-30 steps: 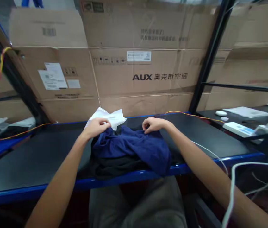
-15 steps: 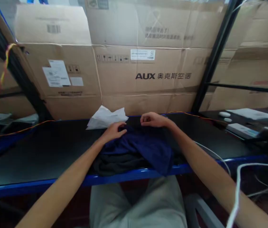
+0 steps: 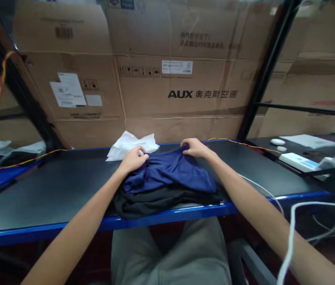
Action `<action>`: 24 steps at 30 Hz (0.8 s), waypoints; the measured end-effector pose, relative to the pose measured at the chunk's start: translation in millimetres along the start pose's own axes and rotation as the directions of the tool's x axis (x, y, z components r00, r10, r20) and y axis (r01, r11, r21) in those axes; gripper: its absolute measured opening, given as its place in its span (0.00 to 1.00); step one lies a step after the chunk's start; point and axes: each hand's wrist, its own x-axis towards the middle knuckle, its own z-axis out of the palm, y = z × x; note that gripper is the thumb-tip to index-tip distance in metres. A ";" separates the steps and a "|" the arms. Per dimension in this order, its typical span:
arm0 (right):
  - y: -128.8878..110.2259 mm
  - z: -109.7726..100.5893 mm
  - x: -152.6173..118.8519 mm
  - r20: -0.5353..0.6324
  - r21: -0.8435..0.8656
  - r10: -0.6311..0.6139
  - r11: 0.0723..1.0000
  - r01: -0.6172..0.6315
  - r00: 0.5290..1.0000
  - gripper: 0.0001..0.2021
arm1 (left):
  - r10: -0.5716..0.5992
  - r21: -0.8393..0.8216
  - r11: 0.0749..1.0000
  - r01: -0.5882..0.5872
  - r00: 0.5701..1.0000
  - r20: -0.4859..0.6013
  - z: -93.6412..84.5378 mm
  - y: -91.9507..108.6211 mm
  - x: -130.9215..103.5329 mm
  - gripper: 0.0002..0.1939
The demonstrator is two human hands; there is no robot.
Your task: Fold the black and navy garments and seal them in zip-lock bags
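The left hand [image 3: 134, 159] is closed on the blue cloth [image 3: 170, 174], thumb and fingers pinching its far edge near the left end. The right hand [image 3: 195, 148] pinches the same edge near the right end, its fingers curled over the fabric, so the edge stretches between the two hands. The blue cloth lies wrinkled on top of the black cloth [image 3: 155, 202], which shows along the near side and reaches the blue rim [image 3: 182, 214] of the table [image 3: 51, 194]. Just beyond the left hand, crumpled white paper [image 3: 128, 143] rests on the table; whether the hand touches it I cannot tell. Behind stands a cardboard wall [image 3: 179, 107] with printed letters and white labels [image 3: 69, 90], between two black posts [image 3: 264, 67]. To the right, past the right forearm, are a white box [image 3: 299, 161], two round white pieces [image 3: 277, 141] and a flat sheet [image 3: 309, 140]. A white cable [image 3: 292, 229] loops in front of that forearm. Below the rim are the person's grey trousers [image 3: 170, 257].
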 end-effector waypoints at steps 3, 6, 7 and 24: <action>-16.1 -1.1 -4.7 -0.036 0.002 -0.055 0.998 0.055 0.998 0.18 | 0.044 0.052 0.998 -0.046 0.999 0.029 -9.7 9.0 -7.6 0.17; -43.1 -17.7 -29.0 0.013 0.076 -0.158 0.985 0.157 0.987 0.20 | 0.199 0.079 0.976 -0.204 0.977 0.074 -29.9 22.3 -27.2 0.21; -52.4 -23.9 -41.6 0.112 0.182 -0.224 0.962 0.202 0.968 0.23 | 0.254 0.074 0.961 -0.267 0.955 0.151 -37.7 25.8 -36.4 0.20; -47.2 -70.5 -121.7 -0.134 0.127 -0.323 0.932 0.339 0.937 0.07 | 0.284 0.212 0.922 -0.323 0.939 0.193 -113.5 18.2 -102.4 0.14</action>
